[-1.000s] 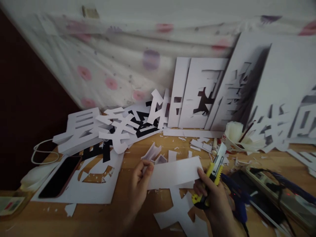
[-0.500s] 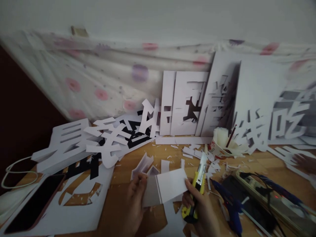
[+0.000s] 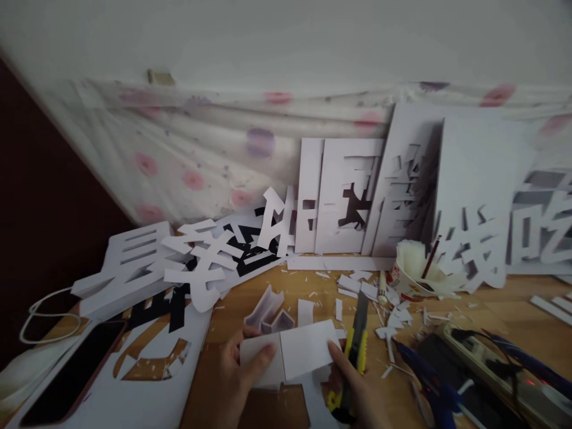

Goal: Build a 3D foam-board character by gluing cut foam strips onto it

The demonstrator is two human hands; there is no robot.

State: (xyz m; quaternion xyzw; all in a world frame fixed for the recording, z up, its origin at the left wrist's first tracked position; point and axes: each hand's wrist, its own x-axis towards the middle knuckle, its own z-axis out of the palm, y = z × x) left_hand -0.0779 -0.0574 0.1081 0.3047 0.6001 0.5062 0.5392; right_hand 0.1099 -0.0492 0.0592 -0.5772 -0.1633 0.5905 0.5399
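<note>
A white foam-board piece (image 3: 308, 350), with a fold or seam line down it, is held up between my hands over the table. My left hand (image 3: 241, 366) grips its left part, thumb pressed flat on the face. With thumb and finger, my right hand (image 3: 353, 381) pinches the right edge, and it also holds a yellow-and-black utility knife (image 3: 360, 336), blade pointing up and away. Just behind the board stand small folded white strips (image 3: 266, 307). Below it lies a cut white sheet (image 3: 317, 396), partly hidden.
A blue glue gun (image 3: 433, 387) and a power strip (image 3: 469, 351) lie at right. Cut-out white characters (image 3: 208, 262) are piled at left near a phone (image 3: 74, 375). A paper cup (image 3: 406, 277) stands among scraps, before upright boards (image 3: 346, 238).
My left thumb has come onto the board's face, and the board has turned slightly. The knife has rotated in my right hand. Another person's hand at the right is out of view.
</note>
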